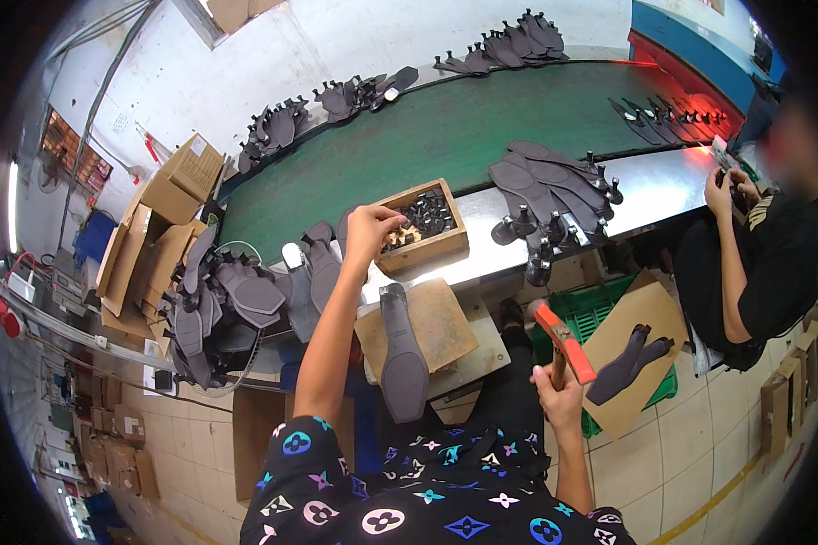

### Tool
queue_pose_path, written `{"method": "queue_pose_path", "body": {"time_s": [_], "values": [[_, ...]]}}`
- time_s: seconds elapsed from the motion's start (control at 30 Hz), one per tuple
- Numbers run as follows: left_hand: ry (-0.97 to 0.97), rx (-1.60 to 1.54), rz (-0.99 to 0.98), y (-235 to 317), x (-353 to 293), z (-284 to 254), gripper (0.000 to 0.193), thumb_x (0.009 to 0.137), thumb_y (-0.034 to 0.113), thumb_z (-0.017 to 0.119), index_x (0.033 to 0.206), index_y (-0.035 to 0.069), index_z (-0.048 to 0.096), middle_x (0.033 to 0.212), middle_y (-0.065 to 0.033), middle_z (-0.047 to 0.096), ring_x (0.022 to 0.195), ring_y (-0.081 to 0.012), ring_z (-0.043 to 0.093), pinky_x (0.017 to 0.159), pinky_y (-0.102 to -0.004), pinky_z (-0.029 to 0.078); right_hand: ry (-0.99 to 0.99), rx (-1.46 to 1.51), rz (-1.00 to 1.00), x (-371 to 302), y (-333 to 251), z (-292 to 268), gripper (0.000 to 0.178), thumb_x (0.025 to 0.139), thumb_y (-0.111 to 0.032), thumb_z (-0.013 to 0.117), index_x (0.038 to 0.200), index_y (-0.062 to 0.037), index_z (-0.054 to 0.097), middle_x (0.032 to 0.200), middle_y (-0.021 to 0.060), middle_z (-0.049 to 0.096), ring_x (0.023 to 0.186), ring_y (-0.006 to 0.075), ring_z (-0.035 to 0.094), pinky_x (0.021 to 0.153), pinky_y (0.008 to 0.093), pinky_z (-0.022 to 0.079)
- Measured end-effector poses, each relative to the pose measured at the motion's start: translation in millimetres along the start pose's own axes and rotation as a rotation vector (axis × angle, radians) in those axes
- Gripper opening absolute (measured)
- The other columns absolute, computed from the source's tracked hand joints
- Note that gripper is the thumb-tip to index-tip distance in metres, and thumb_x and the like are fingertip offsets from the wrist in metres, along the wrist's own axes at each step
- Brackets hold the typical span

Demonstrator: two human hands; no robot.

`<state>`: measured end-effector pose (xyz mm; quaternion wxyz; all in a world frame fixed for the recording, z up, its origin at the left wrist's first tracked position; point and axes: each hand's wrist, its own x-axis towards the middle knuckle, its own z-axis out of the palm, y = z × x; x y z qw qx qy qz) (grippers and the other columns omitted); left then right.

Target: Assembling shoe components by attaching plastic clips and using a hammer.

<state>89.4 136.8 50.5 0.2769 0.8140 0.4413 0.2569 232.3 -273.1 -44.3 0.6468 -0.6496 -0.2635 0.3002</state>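
My left hand (371, 234) reaches over the near left edge of a wooden box (424, 252) filled with small black pieces (430, 213). Its thumb and fingertips are pinched together; whatever is between them is too small to tell. My right hand (559, 400) grips the wooden handle of a hammer (565, 343) with an orange-red head, held up to the right. Between my arms a dark shoe sole (402, 363) lies sole-up, one end on a worn board (438, 318) and its wide end sticking out toward me.
Heeled soles (547, 186) lie on the metal ledge to the right; more soles (245, 295) are heaped at left. Beyond runs a green conveyor belt (363, 145). A green crate (590, 313) with cardboard and soles stands at right, near a co-worker (754, 245) handling something.
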Motion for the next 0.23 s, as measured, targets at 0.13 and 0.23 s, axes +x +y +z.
{"method": "queue_pose_path", "body": {"time_s": [0.13,0.23], "values": [[-0.042,-0.71,-0.13,62.1,-66.5,-30.9,0.017,0.086,0.015,0.078,0.094,0.0,0.076,0.075,-0.0052,0.071,0.052,-0.0074,0.06,0.045,-0.0208,0.04,-0.155,0.111,-0.122,23.5,-45.0,16.5,0.024,0.094,-0.017,0.07,0.115,-0.004,0.069,0.083,0.0032,0.073,0.048,0.0011,0.044,0.043,0.0193,0.031],[-0.103,-0.896,-0.078,96.7,-123.6,-51.3,0.02,0.089,0.016,0.076,0.1,-0.001,0.074,0.09,-0.0134,0.075,0.052,-0.0121,0.063,0.044,-0.0196,0.042,-0.248,0.099,-0.267,42.4,-85.1,41.3,0.024,0.095,-0.02,0.069,0.113,-0.0037,0.069,0.092,0.0065,0.075,0.05,0.0012,0.046,0.045,0.018,0.034]]}}
